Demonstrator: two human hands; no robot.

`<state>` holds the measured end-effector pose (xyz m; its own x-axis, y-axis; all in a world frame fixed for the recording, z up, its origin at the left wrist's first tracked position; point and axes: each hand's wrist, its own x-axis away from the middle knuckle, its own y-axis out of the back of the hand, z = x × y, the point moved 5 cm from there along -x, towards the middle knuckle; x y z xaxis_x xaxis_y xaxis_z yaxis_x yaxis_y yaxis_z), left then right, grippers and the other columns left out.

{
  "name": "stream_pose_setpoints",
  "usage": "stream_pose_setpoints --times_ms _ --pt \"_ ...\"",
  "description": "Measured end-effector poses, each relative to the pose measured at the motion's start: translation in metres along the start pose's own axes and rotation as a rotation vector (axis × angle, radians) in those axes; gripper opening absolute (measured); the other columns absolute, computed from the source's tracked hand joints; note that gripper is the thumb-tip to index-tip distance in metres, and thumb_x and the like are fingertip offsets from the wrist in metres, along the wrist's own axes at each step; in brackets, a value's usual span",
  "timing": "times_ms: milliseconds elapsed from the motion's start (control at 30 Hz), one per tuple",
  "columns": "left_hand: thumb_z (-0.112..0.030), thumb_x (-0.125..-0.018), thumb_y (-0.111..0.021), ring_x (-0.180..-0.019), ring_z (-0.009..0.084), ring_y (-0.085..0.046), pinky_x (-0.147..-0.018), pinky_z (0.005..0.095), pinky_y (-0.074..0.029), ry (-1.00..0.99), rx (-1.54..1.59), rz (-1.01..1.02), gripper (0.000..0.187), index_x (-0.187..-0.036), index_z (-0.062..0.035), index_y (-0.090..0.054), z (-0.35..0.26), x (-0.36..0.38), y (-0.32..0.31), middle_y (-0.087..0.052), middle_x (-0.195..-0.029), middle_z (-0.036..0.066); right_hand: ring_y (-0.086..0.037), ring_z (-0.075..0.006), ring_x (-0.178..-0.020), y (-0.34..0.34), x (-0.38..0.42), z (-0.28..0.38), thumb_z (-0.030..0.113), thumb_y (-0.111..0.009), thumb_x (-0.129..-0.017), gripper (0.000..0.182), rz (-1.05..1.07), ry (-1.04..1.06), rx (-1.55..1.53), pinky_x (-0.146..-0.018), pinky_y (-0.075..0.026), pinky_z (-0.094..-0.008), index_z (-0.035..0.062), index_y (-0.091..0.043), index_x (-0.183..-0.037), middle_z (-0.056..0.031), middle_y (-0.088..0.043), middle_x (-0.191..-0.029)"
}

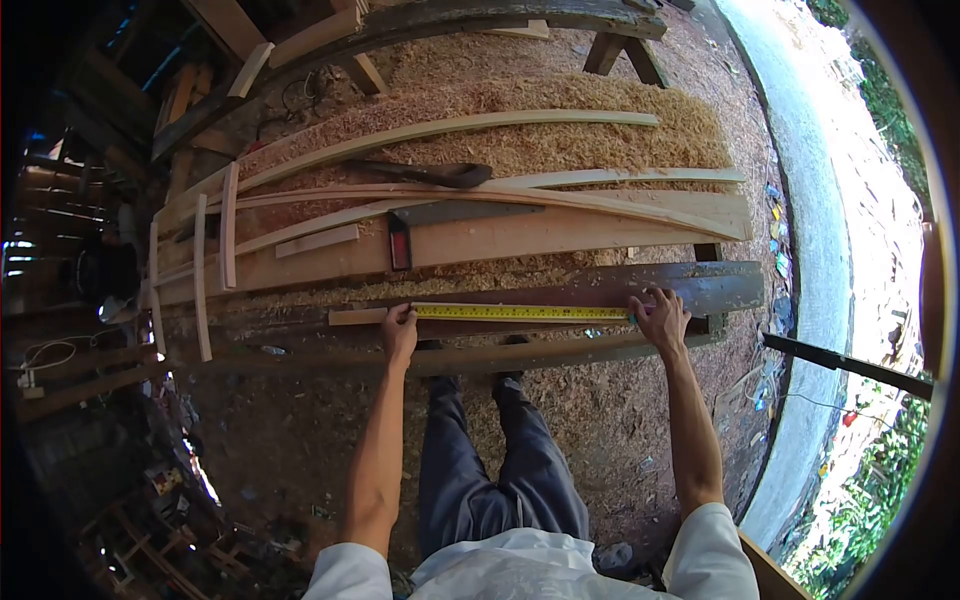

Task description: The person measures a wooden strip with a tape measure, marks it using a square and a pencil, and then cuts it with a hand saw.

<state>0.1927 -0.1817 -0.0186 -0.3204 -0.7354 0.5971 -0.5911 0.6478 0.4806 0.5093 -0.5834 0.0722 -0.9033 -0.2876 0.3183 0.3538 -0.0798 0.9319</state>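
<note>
A yellow tape measure blade (520,313) stretches between my two hands, along a thin wooden strip (352,317) that lies on the bench. My left hand (401,326) is closed at the blade's left end, fingers pinched where the tape meets the strip. At the other end, my right hand (661,320) has its fingers curled around the tape measure, whose case is mostly hidden by the hand. Behind the tape lies a try square (400,246) with a dark blade and a reddish inset in its handle, resting on a wide plank (560,237).
Several long strips (470,122) and a dark curved tool (440,176) lie behind, amid wood shavings (620,140). Short battens (203,280) cross the left end. Another bench (500,40) stands farther back. A paved path (815,190) runs along the right.
</note>
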Motion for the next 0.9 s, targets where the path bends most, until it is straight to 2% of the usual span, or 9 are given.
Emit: stream_pose_setpoints --times_ms 200,300,433,467,567,733,767,833,900 --pt "-0.02 -0.094 -0.063 -0.098 0.029 -0.062 -0.085 0.0408 -0.05 -0.159 -0.127 -0.071 0.03 -0.118 -0.0019 -0.063 -0.012 0.014 0.012 -0.063 -0.105 0.015 -0.051 -0.0295 -0.121 0.006 0.007 0.032 0.043 -0.068 -0.086 0.046 -0.248 0.153 -0.056 -0.101 -0.032 -0.0524 0.0103 -0.064 -0.118 -0.0125 -0.059 -0.123" --pt "-0.018 -0.093 -0.064 -0.097 0.0284 -0.062 -0.085 0.0403 -0.051 -0.259 -0.132 -0.108 0.028 -0.116 -0.003 -0.064 -0.022 0.008 0.023 -0.064 -0.106 0.015 -0.051 -0.0292 -0.119 0.008 0.004 0.074 0.037 -0.07 -0.085 0.043 -0.32 0.261 -0.153 -0.1 -0.033 -0.052 0.0092 -0.063 -0.117 -0.0121 -0.06 -0.121" --pt "-0.017 -0.093 -0.063 -0.097 0.0263 -0.063 -0.084 0.038 -0.052 -0.294 -0.093 -0.103 0.025 -0.114 -0.0032 -0.064 -0.052 0.004 0.043 -0.066 -0.105 0.014 -0.055 -0.0317 -0.109 0.009 -0.01 0.159 0.028 -0.072 -0.084 0.039 -0.274 0.454 -0.282 -0.094 -0.038 -0.0482 0.0074 -0.063 -0.116 -0.014 -0.061 -0.113" --pt "-0.017 -0.094 -0.063 -0.097 0.0262 -0.064 -0.083 0.0377 -0.052 -0.309 -0.064 -0.097 0.024 -0.114 -0.0032 -0.064 -0.054 -0.002 0.046 -0.066 -0.104 0.014 -0.057 -0.0346 -0.104 0.006 -0.016 0.182 0.023 -0.073 -0.084 0.037 -0.27 0.511 -0.387 -0.088 -0.044 -0.0459 0.0056 -0.062 -0.115 -0.0153 -0.061 -0.111" --pt "-0.018 -0.097 -0.059 -0.094 0.0262 -0.065 -0.081 0.0378 -0.052 -0.376 -0.044 -0.08 0.023 -0.114 -0.0031 -0.063 -0.071 -0.016 0.058 -0.066 -0.1 0.014 -0.058 -0.0372 -0.103 0.003 -0.033 0.257 0.016 -0.073 -0.083 0.036 -0.262 0.587 -0.403 -0.085 -0.047 -0.0451 0.004 -0.062 -0.114 -0.0159 -0.061 -0.11" --pt "-0.017 -0.098 -0.056 -0.093 0.025 -0.063 -0.079 0.0378 -0.051 -0.459 -0.074 -0.075 0.021 -0.111 -0.0024 -0.064 -0.095 -0.066 0.081 -0.064 -0.1 0.013 -0.052 -0.0388 -0.118 -0.024 -0.08 0.343 0.011 -0.075 -0.078 0.059 -0.154 0.66 -0.441 -0.096 -0.046 -0.0457 0.006 -0.052 -0.132 -0.0187 -0.052 -0.13" --pt "-0.018 -0.098 -0.057 -0.091 0.024 -0.064 -0.078 0.0376 -0.051 -0.499 -0.097 -0.097 0.021 -0.111 -0.0024 -0.064 -0.098 -0.079 0.086 -0.065 -0.098 0.012 -0.051 -0.0389 -0.119 -0.03 -0.088 0.353 0.011 -0.076 -0.078 0.059 -0.132 0.663 -0.393 -0.097 -0.045 -0.0458 0.0066 -0.052 -0.132 -0.0186 -0.052 -0.129" --pt "-0.012 -0.095 -0.059 -0.101 0.0303 -0.059 -0.086 0.0428 -0.049 -0.651 -0.197 -0.137 0.018 -0.109 -0.0025 -0.063 -0.13 -0.096 0.099 -0.062 -0.105 0.014 -0.05 -0.0393 -0.121 -0.032 -0.105 0.373 0.01 -0.076 -0.077 0.059 -0.092 0.663 -0.296 -0.097 -0.044 -0.0459 0.0078 -0.052 -0.131 -0.0184 -0.052 -0.129" --pt "-0.008 -0.093 -0.06 -0.108 0.0329 -0.055 -0.093 0.0459 -0.047 -0.729 -0.315 -0.117 0.017 -0.11 -0.0033 -0.061 -0.153 -0.119 0.106 -0.06 -0.109 0.014 -0.052 -0.0373 -0.119 -0.039 -0.13 0.379 0.008 -0.071 -0.08 0.047 0.052 0.651 -0.176 -0.097 -0.044 -0.046 0.0073 -0.056 -0.124 -0.0174 -0.057 -0.123"
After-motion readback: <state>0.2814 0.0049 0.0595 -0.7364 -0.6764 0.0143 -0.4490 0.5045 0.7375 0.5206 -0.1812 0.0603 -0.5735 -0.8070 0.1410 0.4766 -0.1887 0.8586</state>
